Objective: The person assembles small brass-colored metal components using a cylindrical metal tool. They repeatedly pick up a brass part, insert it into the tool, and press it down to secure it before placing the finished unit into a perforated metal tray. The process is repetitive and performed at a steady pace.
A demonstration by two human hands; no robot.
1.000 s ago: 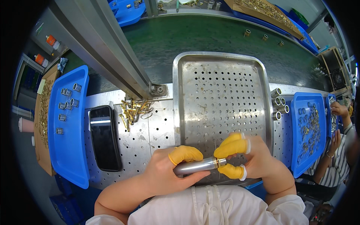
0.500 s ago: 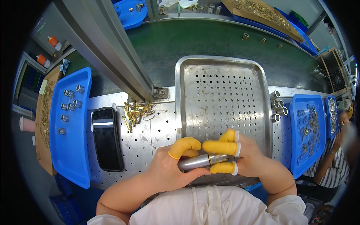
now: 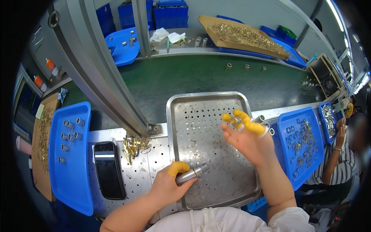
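My left hand [image 3: 165,186], a yellow finger cot on one finger, grips a smooth silver metal cylinder [image 3: 186,176]. A narrower stepped end with a thin brass-coloured ring points up and right, over the near part of the perforated steel tray [image 3: 208,200]. Above the tray's far right side is my right hand [image 3: 249,142], raised and wearing several yellow finger cots. Its fingertips pinch a short metal sleeve [image 3: 234,121]. Just beyond this hand, several metal sleeves [image 3: 271,132] lie beside the tray's right edge.
To the left are a blue tray [image 3: 73,181] with several sleeves, a black phone [image 3: 109,170] and a pile of brass-coloured pieces [image 3: 134,149]. A metal post [image 3: 104,81] rises before a green belt [image 3: 185,73]. At right, a blue tray [image 3: 301,120] holds small rings; another person [image 3: 336,158] sits beyond.
My right hand has moved away from the cylinder, up and right, and now holds a short sleeve. My left hand keeps the cylinder. The view has tilted upward, showing more of the background.
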